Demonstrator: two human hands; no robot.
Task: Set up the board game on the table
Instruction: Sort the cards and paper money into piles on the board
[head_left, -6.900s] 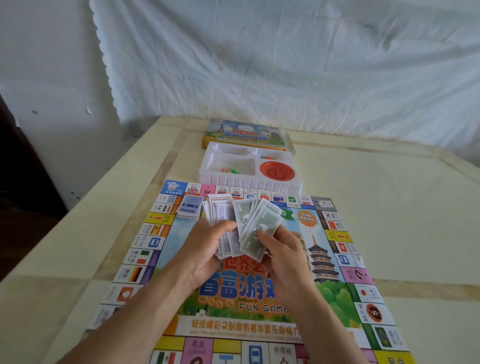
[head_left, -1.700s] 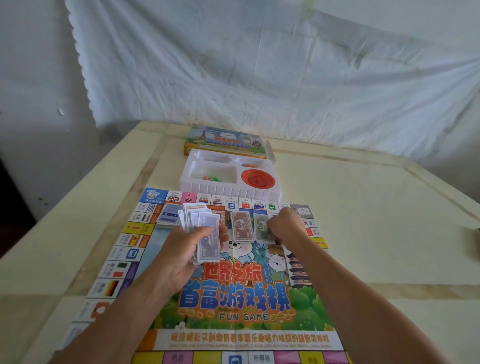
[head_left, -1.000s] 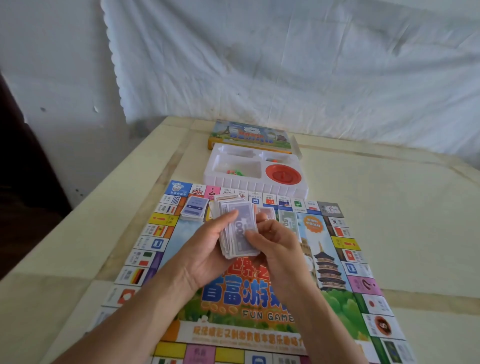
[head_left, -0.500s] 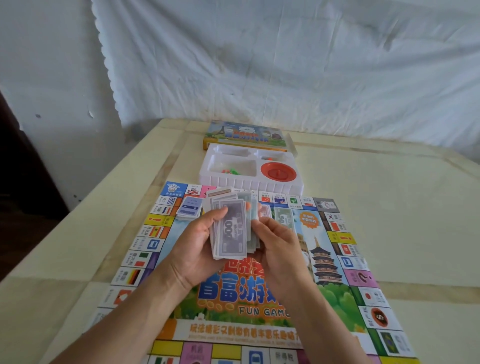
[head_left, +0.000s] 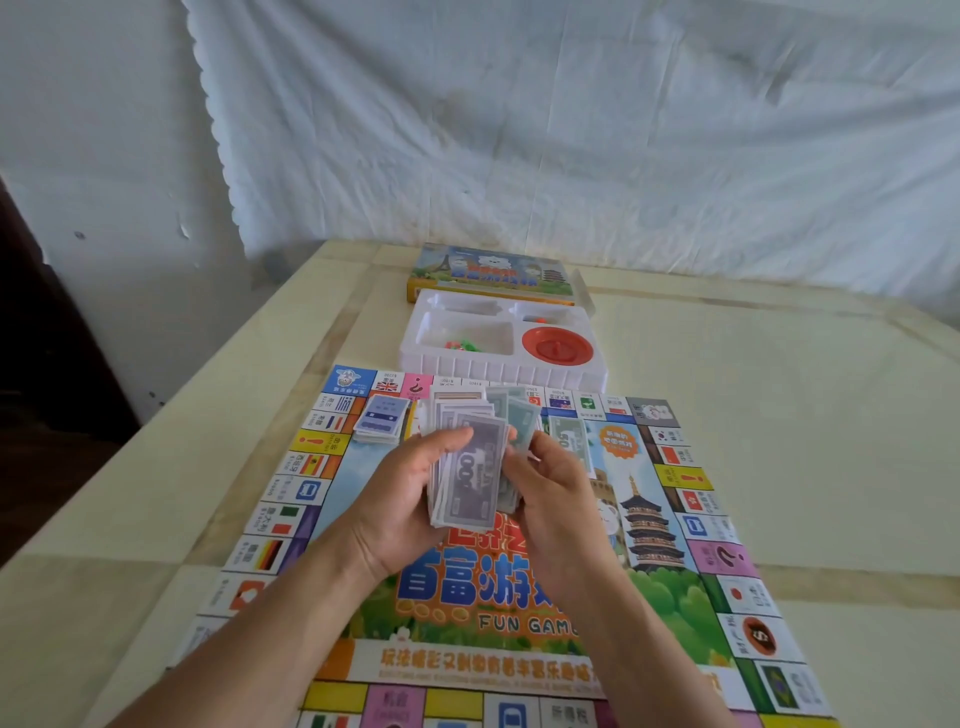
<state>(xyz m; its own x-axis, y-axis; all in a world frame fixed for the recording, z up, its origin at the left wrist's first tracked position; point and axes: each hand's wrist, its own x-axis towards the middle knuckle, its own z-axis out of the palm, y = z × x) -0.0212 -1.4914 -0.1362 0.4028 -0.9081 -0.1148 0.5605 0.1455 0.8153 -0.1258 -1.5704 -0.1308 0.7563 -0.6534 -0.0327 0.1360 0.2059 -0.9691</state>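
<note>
Centre of frame, above the game board (head_left: 670, 597): a loose wad of paper banknotes (head_left: 467, 473), gripped in the left hand (head_left: 395, 504), thumb pressed over the top grey note, fingers curled beneath. Pinched as well along its right edge by the right hand (head_left: 558, 499), fingertips curled onto the greenish notes fanned out behind. Neither hand free.

Probably very light, thin and floppy; likely slick sheet on sheet, so prone to sliding apart or spilling under a slack grip. Best taken across the short width, thumb on top and fingers below, squeezing the whole pile. For peeling off one note, better to pinch a corner and slide it sideways. No real risk of breakage, only of creasing or scattering.

Flat on the board just right of the hands, one green note (head_left: 569, 439); just upper left of them, a small blue card deck (head_left: 382, 418). Further up, at the board's top edge, a white tray (head_left: 498, 371) with a red disc (head_left: 557, 345) in its right compartment and small coloured pieces (head_left: 460, 345) in the left; behind it the box (head_left: 493, 273). All resting on the pale surface (head_left: 779, 415).
</note>
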